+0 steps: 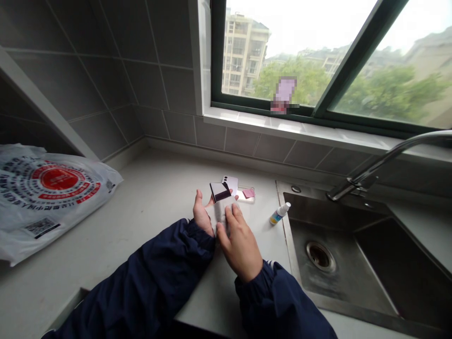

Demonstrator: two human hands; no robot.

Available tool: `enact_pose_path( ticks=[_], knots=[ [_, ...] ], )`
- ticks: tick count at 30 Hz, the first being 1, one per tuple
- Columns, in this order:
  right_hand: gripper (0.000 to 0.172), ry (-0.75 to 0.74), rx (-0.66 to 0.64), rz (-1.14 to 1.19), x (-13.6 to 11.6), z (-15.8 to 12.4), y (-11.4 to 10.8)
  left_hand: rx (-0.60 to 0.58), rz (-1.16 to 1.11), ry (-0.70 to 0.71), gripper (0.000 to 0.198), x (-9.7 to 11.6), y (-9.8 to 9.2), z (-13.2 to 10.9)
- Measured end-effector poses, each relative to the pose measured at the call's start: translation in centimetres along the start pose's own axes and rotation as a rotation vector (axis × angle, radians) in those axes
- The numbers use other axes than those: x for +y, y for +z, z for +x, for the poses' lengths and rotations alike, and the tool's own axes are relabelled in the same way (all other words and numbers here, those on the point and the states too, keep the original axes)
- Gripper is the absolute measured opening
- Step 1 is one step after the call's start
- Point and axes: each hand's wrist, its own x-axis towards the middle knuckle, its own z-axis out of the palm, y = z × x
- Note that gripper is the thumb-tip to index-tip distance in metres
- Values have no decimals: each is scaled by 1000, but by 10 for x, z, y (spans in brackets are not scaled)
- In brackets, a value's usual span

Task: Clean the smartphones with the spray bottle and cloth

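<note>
My left hand (203, 214) cradles a dark phone (221, 192) from below, its thumb sticking up apart on the left. The phone's glossy screen faces up and reflects light. Over its lower part lies a pale grey cloth (223, 207), pressed down under the fingers of my right hand (243, 242). Just behind is a lilac phone (231, 183), back side up with camera lenses showing. A clear phone case (251, 199) with a pink piece (248, 193) on it rests beside that. To the right, a small white-capped spray bottle (278, 214) stands near the sink.
A steel sink (348, 287) with a curved tap (381, 162) takes up the right side. On the left of the pale counter (148, 188) lies a white plastic bag (52, 197) with red print. A window sill (268, 123) runs along the back.
</note>
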Motion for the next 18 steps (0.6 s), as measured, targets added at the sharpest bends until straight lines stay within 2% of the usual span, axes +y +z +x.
enact_pose_path(
  ticks=[6, 12, 18],
  knots=[
    [53, 6, 35, 82, 5, 20, 3, -75, -73, -22, 85, -15, -4, 5],
    [55, 16, 105, 142, 7, 49, 6, -44, -119, 35, 75, -20, 9, 1],
    [55, 36, 140, 171, 4, 72, 9, -131, -101, 24, 75, -20, 15, -5]
  ],
)
